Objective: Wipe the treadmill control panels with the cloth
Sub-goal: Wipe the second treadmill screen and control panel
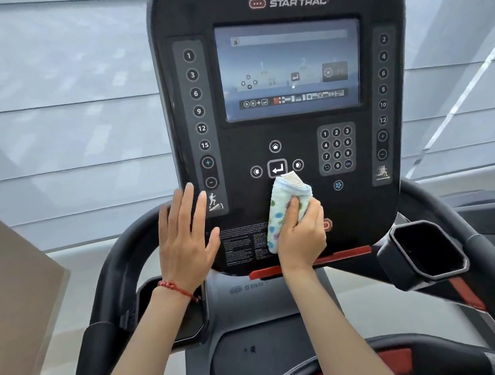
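Head view: right hand (302,236) grips cloth (285,207), long axis up the panel (290,139); unwiped keys above. Left hand (184,240) flat, fingers spread.

One head-worn, wide-angle view looks forward and slightly down from a standing place on the treadmill, close to its console (287,115). The console fills the upper middle, facing the camera almost squarely, its top edge cut by the frame. Both forearms enter from the near edge and reach away toward the console. The handrails (119,263) bend outward at left and right, as do the blinds (56,116) far behind. There is no second view.
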Demonstrator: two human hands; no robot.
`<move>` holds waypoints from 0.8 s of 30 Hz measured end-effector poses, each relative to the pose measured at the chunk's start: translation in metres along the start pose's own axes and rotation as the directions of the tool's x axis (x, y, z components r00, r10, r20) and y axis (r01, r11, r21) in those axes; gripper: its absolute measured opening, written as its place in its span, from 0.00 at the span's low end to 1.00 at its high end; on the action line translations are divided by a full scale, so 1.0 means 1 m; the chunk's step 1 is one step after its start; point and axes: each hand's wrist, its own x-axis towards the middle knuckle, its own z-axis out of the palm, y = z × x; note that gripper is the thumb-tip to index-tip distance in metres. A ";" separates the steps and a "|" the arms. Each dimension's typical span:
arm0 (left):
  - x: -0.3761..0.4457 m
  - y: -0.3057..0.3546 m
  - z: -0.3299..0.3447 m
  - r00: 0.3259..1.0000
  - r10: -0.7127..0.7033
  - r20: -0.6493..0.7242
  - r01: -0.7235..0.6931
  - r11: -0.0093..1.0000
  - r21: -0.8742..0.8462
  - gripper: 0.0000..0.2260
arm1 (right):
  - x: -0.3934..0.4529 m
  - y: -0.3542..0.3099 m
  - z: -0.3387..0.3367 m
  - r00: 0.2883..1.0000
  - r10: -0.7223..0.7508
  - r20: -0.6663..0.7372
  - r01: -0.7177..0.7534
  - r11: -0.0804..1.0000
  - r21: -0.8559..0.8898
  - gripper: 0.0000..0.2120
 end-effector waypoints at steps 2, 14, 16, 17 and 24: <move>-0.010 -0.019 -0.006 0.999 -0.014 0.035 0.013 1.000 0.028 0.24 | -0.010 -0.011 0.004 0.999 -0.038 0.014 0.038 0.999 0.017 0.21; -0.070 -0.121 -0.011 0.907 -0.143 0.395 0.075 0.980 0.183 0.23 | -0.056 -0.053 0.027 0.987 -0.154 0.043 0.153 0.988 0.038 0.24; -0.077 -0.125 -0.007 0.870 -0.172 0.462 0.110 0.981 0.157 0.23 | -0.056 -0.053 0.027 0.987 -0.154 0.043 0.152 0.987 0.044 0.25; -0.078 -0.126 -0.005 0.854 -0.186 0.486 0.130 0.980 0.148 0.22 | -0.057 -0.053 0.028 0.987 -0.157 0.040 0.155 0.987 0.041 0.25; -0.079 -0.127 -0.002 0.801 -0.219 0.558 0.177 0.976 0.130 0.21 | -0.050 -0.061 0.034 0.988 -0.152 -0.014 0.152 0.988 0.012 0.21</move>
